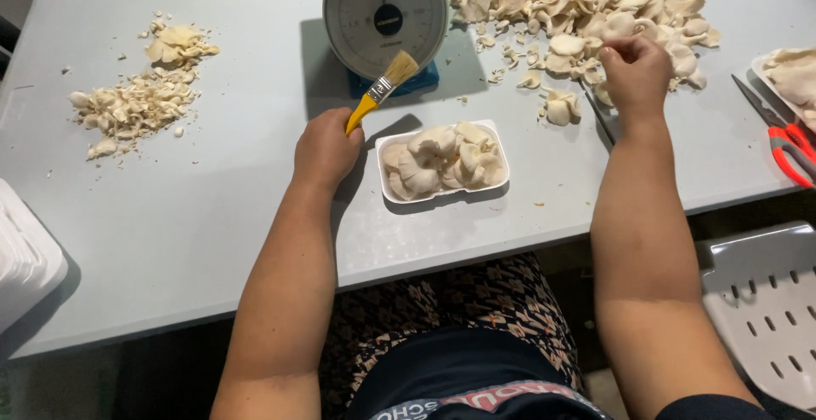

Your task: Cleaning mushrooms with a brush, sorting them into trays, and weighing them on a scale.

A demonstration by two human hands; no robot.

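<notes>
left hand (325, 150): fist closed around the yellow handle of a paintbrush (382, 89), bristles pointing up toward the scale; hand is resting on the table just left of the tray
right hand (636, 71): fingers curled shut at the near edge of the big mushroom pile (586, 8); looks to be pinching a mushroom, can't tell which one
tray (442, 161): white foam, rectangular with rounded corners, sitting on the table between the two arms, filled with pale oyster mushrooms
scale (385, 14): round white dial face with a small dark centre, on a blue base, standing just behind the tray
scraps (140, 93): smaller heap of mushroom bits lying far left, well apart from the hands
scissors (786, 141): red-handled, lying at the right table edge, beside a second white tray (790, 76) of mushrooms
table (195, 199): light grey
chair (765, 301): white slotted plastic, showing lower right
stack (25, 258): white, lower left edge; kind unclear
</notes>
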